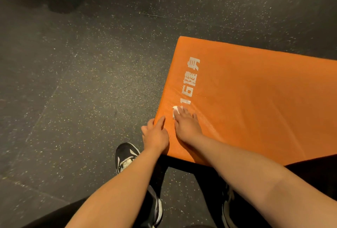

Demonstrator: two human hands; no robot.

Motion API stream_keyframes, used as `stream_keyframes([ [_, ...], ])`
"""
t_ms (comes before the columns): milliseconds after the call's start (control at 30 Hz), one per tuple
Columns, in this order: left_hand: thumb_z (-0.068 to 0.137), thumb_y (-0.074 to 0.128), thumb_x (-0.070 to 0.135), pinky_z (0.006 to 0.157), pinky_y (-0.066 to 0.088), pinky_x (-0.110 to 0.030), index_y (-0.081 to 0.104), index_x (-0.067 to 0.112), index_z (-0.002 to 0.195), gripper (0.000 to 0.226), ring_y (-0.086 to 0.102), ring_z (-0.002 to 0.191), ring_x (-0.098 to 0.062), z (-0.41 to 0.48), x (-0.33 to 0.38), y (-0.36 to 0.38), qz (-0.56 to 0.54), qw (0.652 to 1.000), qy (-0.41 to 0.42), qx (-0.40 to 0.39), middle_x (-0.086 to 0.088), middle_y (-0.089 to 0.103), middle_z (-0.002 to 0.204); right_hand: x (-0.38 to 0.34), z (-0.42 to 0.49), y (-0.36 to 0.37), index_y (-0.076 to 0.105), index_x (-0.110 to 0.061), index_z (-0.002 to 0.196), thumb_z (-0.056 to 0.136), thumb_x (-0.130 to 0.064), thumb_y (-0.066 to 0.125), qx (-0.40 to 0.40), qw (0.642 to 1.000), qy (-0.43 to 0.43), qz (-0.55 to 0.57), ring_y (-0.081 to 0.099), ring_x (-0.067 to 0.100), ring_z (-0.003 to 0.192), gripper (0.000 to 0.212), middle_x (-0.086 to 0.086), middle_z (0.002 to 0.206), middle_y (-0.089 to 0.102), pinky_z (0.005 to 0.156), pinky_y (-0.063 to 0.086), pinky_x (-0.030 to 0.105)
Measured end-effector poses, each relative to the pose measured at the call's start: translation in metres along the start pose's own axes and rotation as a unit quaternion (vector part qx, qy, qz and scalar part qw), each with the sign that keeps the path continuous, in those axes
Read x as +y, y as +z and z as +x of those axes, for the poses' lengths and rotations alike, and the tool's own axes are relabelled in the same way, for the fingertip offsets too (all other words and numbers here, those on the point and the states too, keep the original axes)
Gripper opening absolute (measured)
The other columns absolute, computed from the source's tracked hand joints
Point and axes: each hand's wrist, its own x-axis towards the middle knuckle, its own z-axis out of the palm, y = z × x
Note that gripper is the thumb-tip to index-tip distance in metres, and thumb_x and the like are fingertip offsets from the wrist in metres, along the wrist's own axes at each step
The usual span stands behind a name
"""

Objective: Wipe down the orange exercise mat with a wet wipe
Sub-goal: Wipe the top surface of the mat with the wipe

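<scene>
lower centre: black-and-white shoe [125, 156]. left hand [156, 135], fingers loosely spread, rests on the near corner of the orange mat [255, 100], right of frame; right hand [187, 127] presses the wet wipe [176, 111] under straight fingers. beyond, white print [191, 80] reads "16健身".

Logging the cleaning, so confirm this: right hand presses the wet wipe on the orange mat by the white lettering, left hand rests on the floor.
One error: the head view shows the left hand resting on a corner of the orange mat, not the floor. The right hand does press the wet wipe on the mat by the white lettering.
</scene>
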Motion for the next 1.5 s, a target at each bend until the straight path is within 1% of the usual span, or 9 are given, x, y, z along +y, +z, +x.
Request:
stream_keyframes([
  [67,0.098,0.041,0.021,0.116,0.029,-0.043,0.037,0.04,0.151,0.057,0.027,0.128,-0.028,0.001,0.002,0.001,-0.004,1.0,-0.003,0.009,-0.003,0.029,0.156,-0.012,0.005,0.001,0.013,-0.019,0.163,0.108,-0.023,0.029,0.01,0.999,0.035,0.032,-0.007,0.017,0.156,0.057,0.001,0.17,0.003,0.124,-0.007,0.048],
  [167,0.098,0.043,0.022,0.114,0.03,-0.04,0.039,0.043,0.149,0.056,0.027,0.125,-0.024,0.002,-0.004,0.002,-0.042,0.999,0.002,0.015,0.001,0.034,0.151,-0.032,0.003,0.015,0.02,-0.018,0.162,0.106,-0.015,0.033,0.004,0.997,-0.034,0.063,-0.003,0.014,0.156,0.058,0.0,0.17,0.008,0.125,-0.008,0.044],
  [300,0.099,0.041,0.015,0.108,0.03,-0.031,0.04,0.04,0.149,0.056,0.028,0.122,-0.023,0.007,-0.009,0.003,-0.052,0.998,0.007,0.027,0.001,0.04,0.147,-0.014,0.017,0.011,0.022,-0.022,0.161,0.109,-0.024,0.031,-0.019,0.995,-0.097,0.019,-0.001,0.013,0.156,0.053,-0.003,0.169,0.011,0.123,-0.009,0.044],
  [467,0.095,0.039,0.013,0.11,0.034,-0.039,0.042,0.037,0.149,0.059,0.031,0.119,-0.025,0.009,-0.003,0.007,-0.032,0.998,-0.006,0.047,0.0,0.041,0.145,-0.01,0.027,0.004,0.01,-0.021,0.163,0.107,-0.02,0.029,0.004,1.0,0.013,0.002,-0.008,0.014,0.156,0.059,-0.001,0.17,0.001,0.124,-0.007,0.048],
  [733,0.098,0.039,0.014,0.109,0.035,-0.04,0.041,0.038,0.148,0.055,0.032,0.119,-0.026,0.005,-0.003,0.009,-0.04,0.998,-0.007,0.056,0.001,0.041,0.147,-0.011,0.007,0.007,0.024,-0.022,0.161,0.108,-0.022,0.033,-0.019,0.992,-0.124,0.006,0.001,0.014,0.156,0.053,-0.002,0.169,0.013,0.126,-0.005,0.049],
  [900,0.097,0.04,0.013,0.109,0.035,-0.039,0.044,0.038,0.148,0.057,0.032,0.118,-0.026,0.005,-0.003,0.008,-0.042,0.997,-0.002,0.066,0.0,0.041,0.145,-0.008,0.012,-0.002,0.014,-0.019,0.162,0.108,-0.022,0.03,0.001,1.0,-0.013,-0.012,-0.005,0.018,0.156,0.057,0.002,0.17,0.003,0.123,-0.004,0.049],
  [1100,0.094,0.038,0.01,0.106,0.036,-0.034,0.046,0.035,0.145,0.057,0.03,0.117,-0.021,0.004,-0.004,0.001,-0.096,0.993,-0.001,0.062,0.002,0.046,0.137,-0.017,-0.003,0.005,0.024,-0.024,0.161,0.109,-0.027,0.033,-0.05,0.984,-0.171,0.013,0.002,0.015,0.156,0.053,-0.001,0.169,0.013,0.125,-0.004,0.046],
  [1300,0.094,0.037,0.01,0.105,0.039,-0.039,0.046,0.035,0.145,0.058,0.03,0.117,-0.022,0.001,0.0,0.001,-0.063,0.995,-0.012,0.071,0.004,0.043,0.134,-0.014,0.005,-0.008,0.018,-0.018,0.162,0.108,-0.022,0.031,0.017,1.0,-0.011,0.012,-0.002,0.018,0.157,0.055,0.003,0.17,0.008,0.124,-0.002,0.047],
  [1500,0.096,0.039,0.014,0.106,0.039,-0.042,0.043,0.035,0.147,0.056,0.031,0.117,-0.021,-0.005,-0.004,0.004,-0.091,0.994,-0.015,0.064,0.002,0.045,0.132,-0.02,-0.011,0.01,0.028,-0.024,0.16,0.107,-0.023,0.037,-0.037,0.984,-0.173,0.032,0.007,0.015,0.156,0.053,-0.001,0.168,0.018,0.126,-0.001,0.045],
])
